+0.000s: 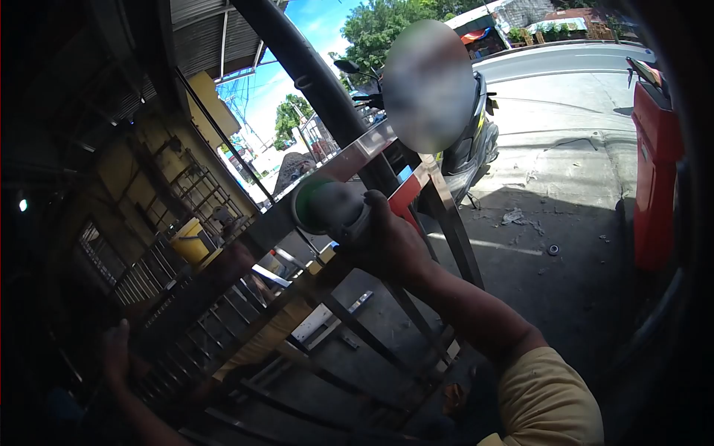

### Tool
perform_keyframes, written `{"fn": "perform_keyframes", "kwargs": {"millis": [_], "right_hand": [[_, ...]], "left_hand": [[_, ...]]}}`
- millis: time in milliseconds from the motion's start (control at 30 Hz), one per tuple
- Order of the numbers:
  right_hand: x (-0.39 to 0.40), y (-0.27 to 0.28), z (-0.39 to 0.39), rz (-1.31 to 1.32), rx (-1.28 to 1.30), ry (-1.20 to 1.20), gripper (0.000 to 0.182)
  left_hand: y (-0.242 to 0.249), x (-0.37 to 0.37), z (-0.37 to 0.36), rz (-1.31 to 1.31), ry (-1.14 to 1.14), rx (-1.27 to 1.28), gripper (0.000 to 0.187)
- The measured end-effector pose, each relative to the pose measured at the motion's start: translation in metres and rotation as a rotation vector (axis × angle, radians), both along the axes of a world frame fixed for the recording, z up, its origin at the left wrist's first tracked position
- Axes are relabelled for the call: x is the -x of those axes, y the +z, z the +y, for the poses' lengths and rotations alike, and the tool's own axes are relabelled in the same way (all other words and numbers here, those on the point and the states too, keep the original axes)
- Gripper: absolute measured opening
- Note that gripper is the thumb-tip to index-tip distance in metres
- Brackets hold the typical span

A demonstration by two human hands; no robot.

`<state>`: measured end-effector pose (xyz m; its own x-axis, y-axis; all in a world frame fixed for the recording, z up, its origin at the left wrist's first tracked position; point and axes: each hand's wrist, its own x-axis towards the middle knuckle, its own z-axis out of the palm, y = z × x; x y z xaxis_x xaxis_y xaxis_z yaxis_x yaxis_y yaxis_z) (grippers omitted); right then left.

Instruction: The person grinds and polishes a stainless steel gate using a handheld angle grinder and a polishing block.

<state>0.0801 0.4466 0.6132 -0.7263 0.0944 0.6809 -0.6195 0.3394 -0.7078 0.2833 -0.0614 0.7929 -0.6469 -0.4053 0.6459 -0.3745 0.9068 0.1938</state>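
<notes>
My right hand [390, 241] is closed around an angle grinder [327, 207], whose round, green-edged face shows beyond my knuckles. The grinder overlaps the shiny top rail of a metal gate frame [375, 141] in this view. Below the rail run several parallel metal bars [357, 323]. At the lower left my left hand [117, 349] is in deep shade beside the dark part of the frame. Its thumb points up, while its other fingers are lost in the dark.
A motorbike [476, 141] stands beyond the frame, partly behind a blurred patch. A tall red container [654, 171] is at the right. Scraps [513, 217] litter the concrete. A yellow bucket [192, 241] stands at the left, and a dark post [309, 74] slants overhead.
</notes>
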Motion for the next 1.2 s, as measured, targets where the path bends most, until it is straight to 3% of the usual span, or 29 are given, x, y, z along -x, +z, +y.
{"fn": "perform_keyframes", "kwargs": {"millis": [67, 100, 233, 300, 367, 433, 500, 600, 700, 833, 1033, 1167, 1200], "right_hand": [[0.021, 0.001, 0.028, -0.009, 0.257, 0.026, 0.088], [0.031, 0.003, 0.034, 0.0, 0.312, -0.092, 0.078], [0.036, 0.006, 0.038, -0.02, 0.252, -0.147, 0.083], [0.004, 0.006, -0.001, 0.058, 0.201, -0.015, 0.085], [-0.029, 0.005, -0.051, 0.021, 0.242, 0.285, 0.087], [-0.069, 0.013, -0.097, 0.021, 0.05, 0.214, 0.09], [-0.101, 0.023, -0.13, -0.1, -0.015, 0.392, 0.093], [-0.121, 0.003, -0.183, 0.146, -0.014, 0.513, 0.094], [-0.137, 0.001, -0.207, 0.191, -0.088, 0.533, 0.095], [-0.119, 0.008, -0.181, 0.188, 0.072, 0.506, 0.1], [-0.056, 0.027, -0.065, -0.074, 0.211, 0.227, 0.103], [-0.037, 0.021, -0.051, -0.003, 0.234, 0.099, 0.102], [-0.044, 0.018, -0.06, -0.009, 0.26, 0.184, 0.101]], "left_hand": [[-0.004, 0.004, -0.012, 0.024, -0.037, 0.016, 0.062], [-0.001, 0.005, -0.014, 0.035, -0.06, 0.028, 0.061], [0.005, -0.001, 0.03, -0.024, 0.04, 0.014, 0.064], [0.004, -0.001, 0.031, -0.014, 0.074, 0.049, 0.066], [0.003, 0.001, 0.022, 0.006, 0.053, 0.041, 0.066], [-0.002, 0.0, 0.024, 0.052, 0.038, 0.032, 0.066], [-0.001, 0.0, 0.016, 0.016, 0.022, 0.028, 0.066], [0.001, -0.001, 0.019, 0.008, -0.001, 0.024, 0.065], [0.001, -0.005, 0.016, 0.001, -0.016, -0.005, 0.063], [-0.004, 0.003, -0.009, 0.049, -0.134, -0.008, 0.06], [0.0, 0.007, 0.003, 0.033, -0.011, -0.034, 0.06], [-0.002, 0.007, 0.006, 0.042, 0.076, -0.001, 0.062], [-0.001, 0.009, 0.005, 0.033, 0.104, 0.013, 0.062]]}}
